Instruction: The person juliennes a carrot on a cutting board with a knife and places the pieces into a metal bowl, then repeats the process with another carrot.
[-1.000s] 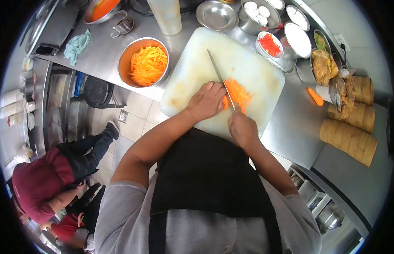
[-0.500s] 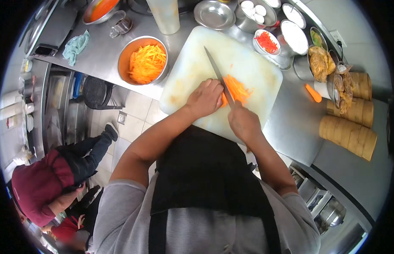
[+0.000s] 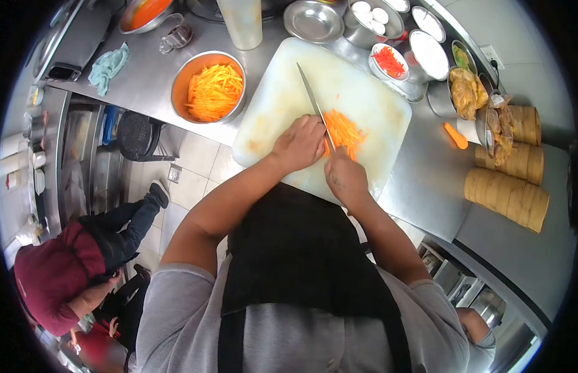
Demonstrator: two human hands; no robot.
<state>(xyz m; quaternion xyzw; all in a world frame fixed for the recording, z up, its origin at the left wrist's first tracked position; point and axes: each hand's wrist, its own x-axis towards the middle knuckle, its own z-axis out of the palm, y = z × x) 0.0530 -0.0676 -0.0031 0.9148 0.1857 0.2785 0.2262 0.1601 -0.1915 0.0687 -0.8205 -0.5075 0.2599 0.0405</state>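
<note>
My right hand (image 3: pixel 346 177) is closed around the handle of a long kitchen knife (image 3: pixel 309 92), whose blade points away from me across the white cutting board (image 3: pixel 279 81). My left hand (image 3: pixel 299 143) lies on the board with curled fingers, right against the left side of the blade. A bit of orange carrot (image 3: pixel 327 150) shows at its fingertips; the rest of the piece is hidden under the hand. Thin carrot strips (image 3: pixel 345 132) are heaped on the right side of the knife.
A steel pot (image 3: pixel 177 93) full of carrot strips stands left of the board. Behind are a steel plate (image 3: pixel 314 22), a pot of eggs (image 3: pixel 388 37) and a bowl of red strips (image 3: pixel 388 61). At right lie a carrot (image 3: pixel 455 135) and bamboo steamers (image 3: pixel 507 196). People are at lower left.
My right hand and the knife handle have shifted left, closer to my left hand, and the blade stands steeper. Another person's arm has appeared at the lower right.
</note>
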